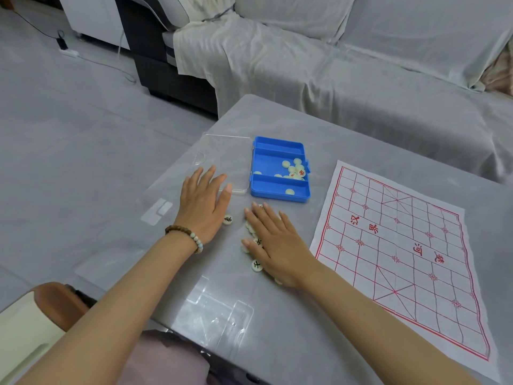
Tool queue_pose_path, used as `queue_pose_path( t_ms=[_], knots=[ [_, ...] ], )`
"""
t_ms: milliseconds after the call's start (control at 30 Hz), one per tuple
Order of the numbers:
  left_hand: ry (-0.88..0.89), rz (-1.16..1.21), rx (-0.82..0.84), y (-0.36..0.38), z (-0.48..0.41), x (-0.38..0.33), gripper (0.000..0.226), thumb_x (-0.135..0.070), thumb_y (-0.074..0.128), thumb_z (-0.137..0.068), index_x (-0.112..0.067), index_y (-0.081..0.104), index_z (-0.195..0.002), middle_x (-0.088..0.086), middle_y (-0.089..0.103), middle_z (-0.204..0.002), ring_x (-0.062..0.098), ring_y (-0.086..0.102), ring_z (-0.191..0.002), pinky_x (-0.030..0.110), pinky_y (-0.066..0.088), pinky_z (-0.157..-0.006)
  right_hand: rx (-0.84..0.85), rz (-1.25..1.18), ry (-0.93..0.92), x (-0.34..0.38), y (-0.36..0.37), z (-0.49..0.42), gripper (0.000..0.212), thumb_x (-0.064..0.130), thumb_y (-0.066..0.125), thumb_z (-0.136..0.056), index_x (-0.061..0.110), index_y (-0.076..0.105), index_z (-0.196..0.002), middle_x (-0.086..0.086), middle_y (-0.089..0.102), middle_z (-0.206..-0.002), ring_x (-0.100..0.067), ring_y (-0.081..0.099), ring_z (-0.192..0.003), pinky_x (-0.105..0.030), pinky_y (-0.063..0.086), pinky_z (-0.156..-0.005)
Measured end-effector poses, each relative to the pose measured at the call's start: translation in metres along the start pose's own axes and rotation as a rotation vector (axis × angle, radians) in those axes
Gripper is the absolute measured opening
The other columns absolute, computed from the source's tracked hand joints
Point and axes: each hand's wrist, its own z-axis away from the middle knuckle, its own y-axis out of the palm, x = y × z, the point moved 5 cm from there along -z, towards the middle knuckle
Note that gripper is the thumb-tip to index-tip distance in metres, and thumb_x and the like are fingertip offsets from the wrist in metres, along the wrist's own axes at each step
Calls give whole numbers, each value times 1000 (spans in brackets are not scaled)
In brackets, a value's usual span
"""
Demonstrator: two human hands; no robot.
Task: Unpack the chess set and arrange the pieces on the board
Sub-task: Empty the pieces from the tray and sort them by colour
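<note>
Over the head cam I saw both hands lying flat on the grey stone-look table top (pixel 277 118).

The left hand (pixel 204 202), w/ a brown and pale bead bracelet (pixel 184 237) on the wrist, was palm down, fingers straight and a bit spread. It held nothing. Its fingertips reached the near edge of the clear plastic lid (pixel 222 157). One round cream chess piece with a black character (pixel 228 219) lay just beside this hand on the thumb side. Touching or not, I could not tell.

The right hand (pixel 274 240) was also fully flat, fingers straight and close together. It pressed down on a small heap of cream round pieces (pixel 250 227), w/ nothing pinched or curled round. A few pcs showed at its left edge. One cream piece with a black mark (pixel 257 265) lay near the base of the thumb.

The blue plastic box (pixel 277 196) stood open just behind the hands. The clear lid lay flat on the table against its left side. The middle compartment held a cluster of cream pieces (pixel 293 169), some w/ red characters. The near compartment held a single cream piece (pixel 289 191).

The white sheet board with red grid lines and red characters (pixel 402 259) lay spread out to the right, apart from box and hands. A clear plastic packaging tray (pixel 222 312) lay at the near table edge. Behind the table stood a sofa under a grey cover (pixel 361 65).
</note>
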Motion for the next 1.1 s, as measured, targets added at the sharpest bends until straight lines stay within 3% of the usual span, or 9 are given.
queue_pose_path(
  t_ms=[433, 533, 633, 767, 933, 1100],
  knots=[
    [-32, -15, 19, -2, 2, 2, 48, -36, 21, -99, -19, 31, -142, 2, 16, -155, 19, 4, -143, 38, 1, -117, -3, 35, -69, 17, 8, 3, 70, 63, 7, -84, 35, -2, -148, 12, -8, -157, -5, -17, -142, -33, -12, -117],
    [-38, -4, 41, 2, 1, 4, 49, -38, 20, -99, -19, 29, -143, 2, 15, -155, 19, 3, -143, 37, 1, -117, 4, -54, -86, 17, 1, 2, 64, 59, 17, -92, 33, 3, -149, 11, -4, -157, -6, -12, -143, -30, -9, -117],
    [-33, 8, 71, 11, -3, 5, 50, -39, 19, -99, -20, 27, -144, 1, 14, -155, 18, 3, -143, 35, 0, -117, -152, -128, -50, 3, -25, -6, 59, 52, 27, -95, 26, 18, -148, 8, 8, -158, -10, 3, -145, -28, 4, -117],
    [-15, -6, 139, 23, -8, 3, 51, -40, 15, -99, -22, 21, -146, -1, 11, -156, 17, 1, -144, 36, -1, -117, -269, -29, 132, -44, -60, -41, 55, 40, 38, -98, 18, 25, -146, 1, 18, -156, -15, 16, -143, -30, 15, -114],
    [-23, -178, 256, 40, -16, 2, 53, -44, 9, -98, -28, 5, -148, -5, -3, -157, 18, -9, -143, 43, -11, -115, -215, 165, 195, -93, -77, -100, 51, 43, 34, -98, 8, 42, -134, -7, 46, -135, -23, 39, -126, -31, 27, -105],
    [-47, -249, 268, 45, -19, 2, 64, -54, -4, -88, -30, -2, -147, -7, -9, -156, 19, -13, -143, 44, -13, -113, -244, 362, 131, -113, -73, -115, 57, 53, 21, -94, 11, 53, -115, -4, 54, -110, -21, 46, -102, -31, 34, -92]
  ],
)
